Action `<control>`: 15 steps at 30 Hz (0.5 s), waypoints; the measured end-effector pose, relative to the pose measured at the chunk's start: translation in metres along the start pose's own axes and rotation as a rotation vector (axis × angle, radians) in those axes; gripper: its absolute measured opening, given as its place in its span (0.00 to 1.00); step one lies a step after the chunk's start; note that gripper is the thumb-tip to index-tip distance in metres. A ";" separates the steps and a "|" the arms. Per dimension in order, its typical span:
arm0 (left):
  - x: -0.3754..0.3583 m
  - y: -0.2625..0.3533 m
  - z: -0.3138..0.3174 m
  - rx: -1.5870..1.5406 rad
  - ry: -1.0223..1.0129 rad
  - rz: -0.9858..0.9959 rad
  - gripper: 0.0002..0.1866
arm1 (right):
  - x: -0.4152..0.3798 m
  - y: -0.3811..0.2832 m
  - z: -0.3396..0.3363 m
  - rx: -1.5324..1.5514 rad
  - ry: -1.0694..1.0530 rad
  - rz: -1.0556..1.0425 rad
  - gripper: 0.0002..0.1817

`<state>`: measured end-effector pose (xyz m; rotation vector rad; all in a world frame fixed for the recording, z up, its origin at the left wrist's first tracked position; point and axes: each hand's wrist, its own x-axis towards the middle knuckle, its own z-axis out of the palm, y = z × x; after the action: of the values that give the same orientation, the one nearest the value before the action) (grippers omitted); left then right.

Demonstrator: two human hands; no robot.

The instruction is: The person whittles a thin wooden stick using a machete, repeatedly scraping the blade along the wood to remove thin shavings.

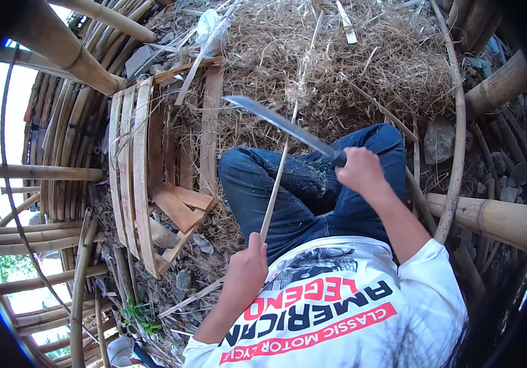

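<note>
My right hand (361, 170) is wrapped round the dark handle of a long-bladed knife (279, 121). Its blade points up and to the left, crossing over a thin bamboo strip (277, 181) in this view. The near end of that strip sits in my closed left hand (247, 270), by my hip. From there the strip runs forward over my crossed legs (263, 178) towards the heap of shavings. Pale bits of shaving cling to my jeans.
Curly bamboo shavings (392, 67) cover the ground ahead. On the left stands a wooden crate (132, 178) with loose boards in it. Bamboo poles (490, 221) close in at both sides. A stone (439, 140) lies to the right, and a plastic bag (212, 30) at the top.
</note>
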<state>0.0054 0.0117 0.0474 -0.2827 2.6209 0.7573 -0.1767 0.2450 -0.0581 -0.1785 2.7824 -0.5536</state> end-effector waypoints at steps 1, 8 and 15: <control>0.001 0.002 0.000 0.002 0.004 -0.001 0.07 | -0.008 -0.008 0.003 0.028 -0.020 -0.015 0.14; -0.001 0.004 -0.006 0.058 -0.020 -0.007 0.06 | -0.009 -0.023 0.022 0.016 -0.035 -0.149 0.13; -0.006 0.013 -0.009 0.097 0.008 0.034 0.07 | 0.005 -0.030 0.008 0.054 -0.018 -0.091 0.14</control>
<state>0.0039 0.0185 0.0626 -0.2147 2.6668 0.6392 -0.1772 0.2141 -0.0547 -0.2985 2.7492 -0.6453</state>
